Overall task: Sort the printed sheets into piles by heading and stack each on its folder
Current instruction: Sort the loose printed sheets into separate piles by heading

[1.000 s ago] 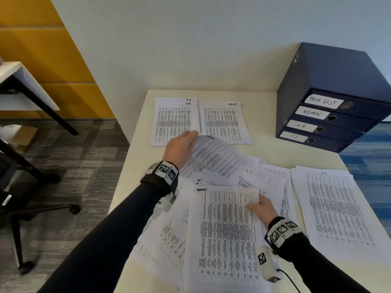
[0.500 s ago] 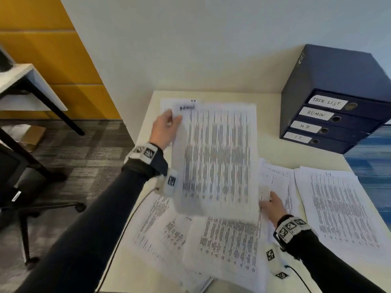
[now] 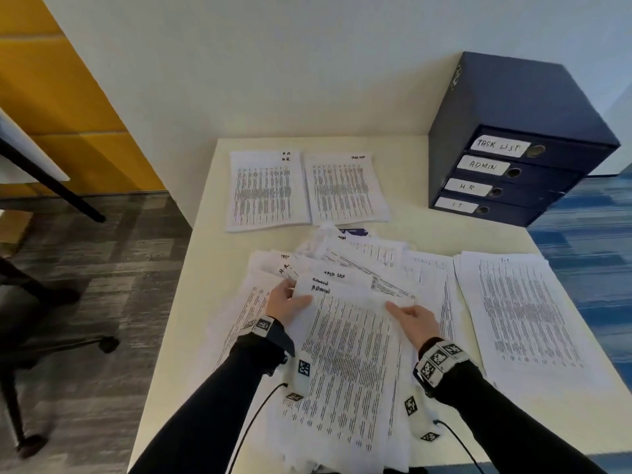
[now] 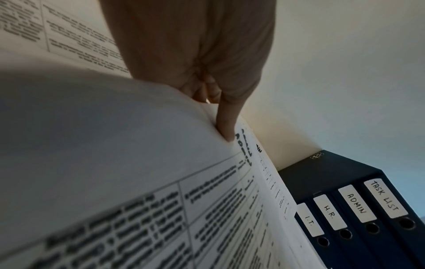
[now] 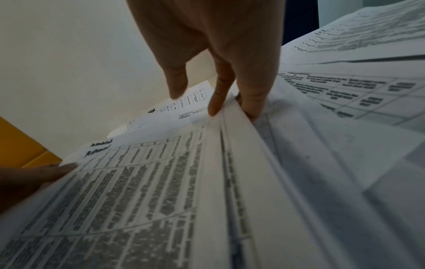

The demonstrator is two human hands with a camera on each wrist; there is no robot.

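On the surface (image 3: 212, 268), two neat piles (image 3: 307, 189) lie at the far edge, another pile (image 3: 523, 313) lies to the right, and four labelled folders (image 3: 506, 176) stand stacked in the far right corner. A loose heap (image 3: 393, 258) spreads between them. The left hand (image 3: 289, 304) pinches the top-left corner of the "Admin" sheet (image 3: 345, 354); the right hand (image 3: 415, 319) grips its right edge, fingers underneath.

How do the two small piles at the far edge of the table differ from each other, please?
The left pile is headed H.R.; the right pile is headed TASK LIST. The left pile lies nearly square to the table, while the right one is turned slightly. Both are neat, lie flat and carry printed tables.
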